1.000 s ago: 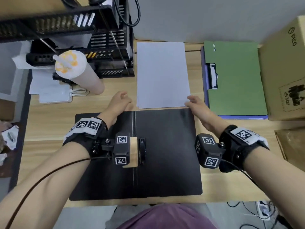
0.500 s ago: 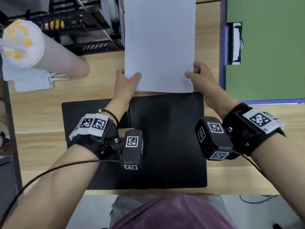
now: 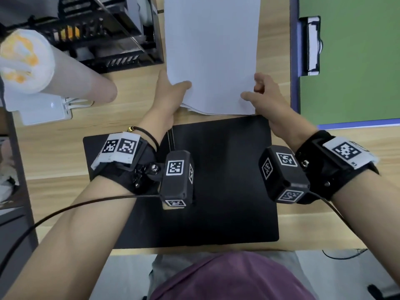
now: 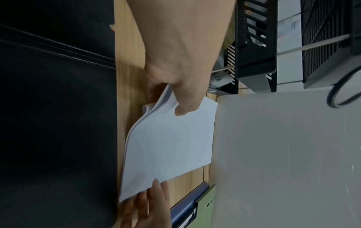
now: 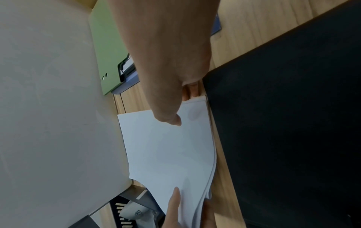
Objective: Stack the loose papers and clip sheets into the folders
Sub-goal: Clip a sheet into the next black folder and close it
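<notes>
A stack of white papers [image 3: 212, 50] lies on the wooden desk beyond an open black folder [image 3: 227, 169]. My left hand [image 3: 179, 89] pinches the stack's near left corner, thumb on top and fingers underneath, and that corner [image 4: 156, 106] curls up off the desk. My right hand [image 3: 253, 94] holds the near right corner, thumb [image 5: 171, 120] on the top sheet and fingers curled beneath the edge. An open folder with a green inside [image 3: 350, 61], a blue edge and a clip [image 3: 311, 44] lies to the right. The black folder's clip is hidden behind my left wrist camera.
A tall drink cup [image 3: 32, 66] stands at the left, beside a white device [image 3: 43, 111] with cables. A black mesh desk organizer [image 3: 108, 29] stands at the back left, close to the papers' left edge. The desk's front edge [image 3: 194, 251] runs just below the black folder.
Both hands reached forward and took hold of the papers' near corners. The left corner has lifted off the desk. The head view has moved closer.
</notes>
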{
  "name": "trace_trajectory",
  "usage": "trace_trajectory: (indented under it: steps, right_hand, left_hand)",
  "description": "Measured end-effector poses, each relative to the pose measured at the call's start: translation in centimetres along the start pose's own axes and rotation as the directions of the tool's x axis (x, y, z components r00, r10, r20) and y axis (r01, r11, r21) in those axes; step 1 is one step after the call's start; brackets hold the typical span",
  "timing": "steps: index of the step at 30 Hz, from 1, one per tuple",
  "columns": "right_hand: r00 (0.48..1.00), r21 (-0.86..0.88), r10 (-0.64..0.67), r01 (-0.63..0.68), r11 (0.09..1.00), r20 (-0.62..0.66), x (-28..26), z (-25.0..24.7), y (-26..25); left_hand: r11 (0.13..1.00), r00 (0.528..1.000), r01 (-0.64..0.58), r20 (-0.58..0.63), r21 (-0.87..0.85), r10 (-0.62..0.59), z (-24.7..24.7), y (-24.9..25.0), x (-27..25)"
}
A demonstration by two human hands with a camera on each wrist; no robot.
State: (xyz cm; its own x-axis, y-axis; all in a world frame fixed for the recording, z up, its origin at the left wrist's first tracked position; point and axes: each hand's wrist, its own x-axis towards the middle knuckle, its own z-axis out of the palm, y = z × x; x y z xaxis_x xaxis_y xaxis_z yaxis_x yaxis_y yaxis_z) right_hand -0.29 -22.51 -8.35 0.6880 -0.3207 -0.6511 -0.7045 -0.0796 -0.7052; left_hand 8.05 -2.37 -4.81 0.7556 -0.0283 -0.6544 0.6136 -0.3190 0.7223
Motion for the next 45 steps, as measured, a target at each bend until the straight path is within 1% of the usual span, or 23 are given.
trace_trajectory:
  steps: [3,5,6,9,11,13,14,16,18,21,24,25,26,27,30,32,33,35,37,39,42,44,45]
  right_hand:
    - [0.998,0.045,0.008,-0.011,0.999,0.060,-0.4,-0.5,0.0]
    - [0.995,0.029,0.001,-0.004,1.000,0.097,-1.1,-0.7,0.1]
    - [0.993,0.012,-0.005,0.004,1.000,0.117,-1.4,-0.9,0.3]
    - [0.987,-0.005,-0.022,0.023,1.000,0.158,-2.8,-1.2,0.8]
    - [0.990,0.038,-0.019,0.014,0.999,0.140,-4.0,-1.3,0.9]
    - [0.996,0.132,-0.002,-0.010,0.991,0.088,-5.7,-1.3,0.8]
    - [0.996,0.200,0.013,-0.031,0.979,0.087,-6.6,-1.3,0.7]
    - [0.986,0.373,0.050,-0.107,0.921,0.160,-8.4,-1.1,0.6]
    - [0.974,0.441,0.047,-0.142,0.886,0.220,-10.2,-0.9,0.6]
    - [0.971,0.391,0.085,-0.170,0.904,0.225,-12.8,0.0,1.8]
    - [0.966,0.259,0.135,-0.191,0.947,0.219,-15.7,1.0,3.6]
    - [0.969,0.221,0.131,-0.177,0.959,0.208,-16.6,1.3,4.2]
    - [0.974,0.192,0.113,-0.150,0.970,0.194,-17.7,1.7,4.7]
    - [0.981,0.169,0.097,-0.126,0.978,0.169,-18.6,2.1,5.0]
    - [0.994,0.143,0.014,-0.029,0.989,0.105,-20.6,3.0,5.1]
    - [0.996,0.188,-0.083,0.076,0.979,0.028,-21.6,3.0,3.9]
    - [0.990,0.221,-0.136,0.137,0.966,-0.023,-22.2,2.8,2.9]
    - [0.960,0.251,-0.258,0.278,0.927,-0.108,-23.5,2.2,0.4]
    - [0.911,0.275,-0.378,0.411,0.869,-0.166,-25.1,1.3,-2.6]
    - [0.869,0.278,-0.447,0.492,0.825,-0.212,-26.4,0.3,-4.7]
    - [0.815,0.256,-0.513,0.575,0.777,-0.271,-27.4,-0.7,-5.9]
    - [0.816,0.252,-0.509,0.572,0.781,-0.273,-27.3,-1.0,-5.4]
    - [0.830,0.254,-0.494,0.552,0.794,-0.259,-27.1,-0.9,-4.7]
  left_hand:
    - [0.984,0.998,0.065,-0.016,-0.164,-0.069,-0.2,0.4,0.0]
    - [0.944,0.990,0.141,0.067,-0.297,-0.127,-1.0,0.7,-0.1]
    - [0.937,0.985,0.160,0.119,-0.310,-0.128,-1.5,1.0,-0.3]
    - [0.974,0.979,0.123,0.181,-0.191,-0.089,-2.6,1.5,-1.4]
    - [0.983,0.979,0.080,0.200,-0.163,-0.046,-3.1,1.9,-2.4]
    - [0.982,0.973,0.016,0.230,-0.191,0.029,-3.7,2.1,-3.8]
    - [0.979,0.968,-0.014,0.241,-0.202,0.063,-4.1,2.0,-4.6]
    - [0.981,0.963,-0.045,0.255,-0.186,0.093,-5.1,1.6,-6.5]
    - [0.987,0.957,-0.035,0.280,-0.155,0.078,-6.0,0.5,-8.3]
    - [0.999,0.933,0.002,0.359,-0.035,0.011,-7.8,-3.2,-10.9]
    - [0.990,0.866,0.007,0.494,0.141,-0.076,-9.6,-7.7,-13.0]
    - [0.986,0.855,-0.001,0.511,0.168,-0.086,-9.9,-9.0,-13.5]
    - [0.984,0.862,-0.006,0.500,0.176,-0.085,-10.2,-10.0,-14.1]
    - [0.985,0.883,-0.008,0.464,0.172,-0.074,-10.3,-10.6,-14.6]
    - [0.979,0.954,-0.083,0.299,0.188,0.023,-10.6,-10.5,-16.3]
    - [0.972,0.960,-0.185,0.238,0.145,0.148,-10.6,-8.6,-17.6]
    - [0.964,0.951,-0.246,0.219,0.104,0.219,-10.6,-7.3,-18.3]
    - [0.926,0.913,-0.375,0.182,0.027,0.365,-10.7,-4.4,-19.7]
    - [0.859,0.853,-0.512,0.122,0.000,0.508,-10.8,-1.2,-21.4]
    - [0.794,0.789,-0.607,0.099,-0.028,0.606,-10.9,1.5,-22.8]
    - [0.745,0.738,-0.665,0.110,-0.053,0.666,-10.9,3.2,-24.2]
    - [0.740,0.732,-0.670,0.115,-0.061,0.672,-10.6,2.9,-24.3]
    - [0.752,0.743,-0.656,0.120,-0.063,0.659,-10.4,2.3,-24.1]
